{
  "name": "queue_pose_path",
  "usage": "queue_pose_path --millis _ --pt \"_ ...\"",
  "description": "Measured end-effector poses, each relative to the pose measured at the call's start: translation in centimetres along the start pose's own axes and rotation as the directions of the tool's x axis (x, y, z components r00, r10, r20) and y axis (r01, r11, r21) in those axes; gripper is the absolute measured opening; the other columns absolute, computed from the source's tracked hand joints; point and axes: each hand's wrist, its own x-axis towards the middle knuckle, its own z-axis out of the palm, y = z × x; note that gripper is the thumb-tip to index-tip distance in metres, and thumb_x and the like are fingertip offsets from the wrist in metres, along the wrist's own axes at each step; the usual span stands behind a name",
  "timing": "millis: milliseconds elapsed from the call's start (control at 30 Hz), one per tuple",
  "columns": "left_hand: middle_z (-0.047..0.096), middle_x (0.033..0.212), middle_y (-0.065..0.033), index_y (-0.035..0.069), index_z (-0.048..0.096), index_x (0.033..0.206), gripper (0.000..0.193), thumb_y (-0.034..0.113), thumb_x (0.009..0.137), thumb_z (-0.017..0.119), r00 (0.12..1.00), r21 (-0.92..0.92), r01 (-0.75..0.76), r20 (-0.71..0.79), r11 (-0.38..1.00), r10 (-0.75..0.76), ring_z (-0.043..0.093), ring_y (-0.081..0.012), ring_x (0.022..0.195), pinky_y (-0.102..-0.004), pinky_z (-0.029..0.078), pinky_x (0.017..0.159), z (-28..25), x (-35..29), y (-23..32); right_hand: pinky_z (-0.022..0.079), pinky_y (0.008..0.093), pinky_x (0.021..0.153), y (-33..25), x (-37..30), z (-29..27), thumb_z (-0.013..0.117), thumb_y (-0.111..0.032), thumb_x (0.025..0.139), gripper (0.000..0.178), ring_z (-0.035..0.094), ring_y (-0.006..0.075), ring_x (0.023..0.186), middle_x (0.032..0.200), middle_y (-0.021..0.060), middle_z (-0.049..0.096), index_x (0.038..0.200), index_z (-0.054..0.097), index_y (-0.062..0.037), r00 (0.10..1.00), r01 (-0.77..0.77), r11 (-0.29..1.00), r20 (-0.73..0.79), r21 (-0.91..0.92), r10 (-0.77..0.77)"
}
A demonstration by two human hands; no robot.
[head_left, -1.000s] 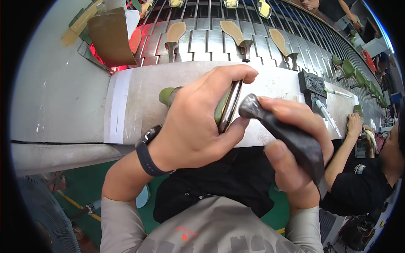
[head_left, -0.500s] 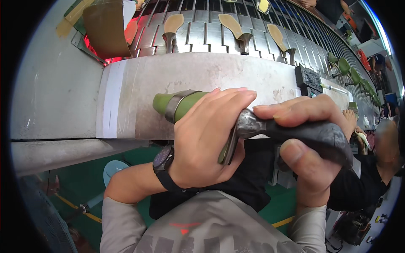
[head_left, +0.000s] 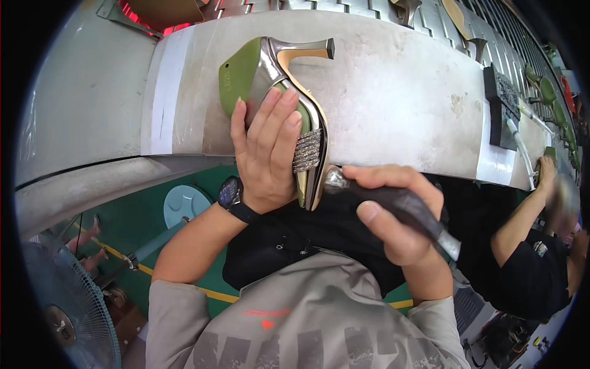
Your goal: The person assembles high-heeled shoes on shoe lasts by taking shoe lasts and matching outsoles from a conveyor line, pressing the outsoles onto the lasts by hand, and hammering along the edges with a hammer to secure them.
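My left hand (head_left: 267, 147) is closed around a high-heeled sandal (head_left: 308, 150), with a sparkly strap across its front and a slim metallic heel. A green shoe last (head_left: 239, 71) fills the sandal. It lies on its side against the bench edge, toe toward me and heel at the far end. In my right hand (head_left: 409, 243) is a hammer-like tool (head_left: 415, 215) with a dark body, a rounded metal head and a flat metal tip at the other end. The rounded head sits right beside the sole near the toe; whether it touches, I cannot tell.
The pale bench (head_left: 393, 92) runs across in front. A dark block (head_left: 501, 107) and thin brushes (head_left: 521, 147) lie at its right end. Beyond it, a slatted conveyor (head_left: 362, 7) carries soles with heels. A co-worker (head_left: 528, 258) sits at right, a fan (head_left: 67, 313) stands lower left.
The sandal has turned from lying crosswise to toe toward me, so its heel and strap now show. My right hand and tool have shifted slightly left and down. The view has tilted downward.
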Motion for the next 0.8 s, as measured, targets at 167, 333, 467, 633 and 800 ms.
queue_pose_path --millis 167,333,467,633,800 --pt "0.057 0.146 -0.0239 0.005 0.039 0.151 0.077 0.054 0.098 0.066 0.999 -0.005 0.035 -0.004 0.999 -0.035 0.056 -0.0411 0.137 -0.0618 0.023 0.123 0.0 -0.4 0.4 0.054 0.0355 0.101 0.8 2.0 -0.9 0.068 -0.001 0.093 0.027 0.07 0.024 0.112 0.123 0.0246 0.072 0.118 0.063 0.0088 0.993 -0.059 0.963 -0.081 0.263 0.083" --pt "0.055 0.148 -0.0236 0.009 0.04 0.15 0.076 0.054 0.097 0.069 0.999 -0.013 0.04 0.001 0.999 -0.04 0.055 -0.0417 0.138 -0.0632 0.021 0.123 -0.1 -0.6 0.4 0.055 0.0493 0.107 3.1 2.9 0.2 0.061 -0.017 0.096 0.036 0.07 0.0363 0.116 0.129 0.0322 0.065 0.125 0.055 0.0041 0.937 -0.203 0.824 -0.141 0.53 0.321" --pt "0.04 0.153 -0.0379 0.001 0.023 0.157 0.1 0.052 0.09 0.078 0.972 0.009 -0.052 0.232 0.999 0.048 0.044 -0.0538 0.142 -0.0707 0.023 0.12 -1.9 -0.5 0.0 0.054 0.0515 0.108 4.1 1.4 1.4 0.058 -0.019 0.099 0.035 0.067 0.039 0.122 0.132 0.029 0.065 0.128 0.054 -0.001 0.934 -0.112 0.769 -0.197 0.629 0.298" --pt "0.052 0.149 -0.029 0.02 0.048 0.142 0.054 0.034 0.097 0.073 0.986 -0.252 -0.054 0.138 0.966 0.091 0.052 -0.0483 0.139 -0.0712 0.018 0.122 -3.1 -1.9 -1.7 0.052 0.0537 0.11 4.8 0.6 1.3 0.056 -0.02 0.101 0.033 0.066 0.0397 0.124 0.133 0.0265 0.065 0.128 0.053 -0.0031 0.938 -0.127 0.764 -0.175 0.633 0.301" --pt "0.053 0.149 -0.0269 0.013 0.047 0.146 0.056 0.039 0.101 0.068 0.976 -0.189 -0.17 0.106 0.967 0.192 0.052 -0.0435 0.141 -0.069 0.021 0.123 -2.0 -2.0 -2.0 0.054 0.0441 0.105 4.5 0.9 1.8 0.062 -0.007 0.094 0.031 0.068 0.0308 0.118 0.125 0.029 0.069 0.122 0.059 0.0067 0.927 -0.094 0.753 -0.219 0.652 0.305"
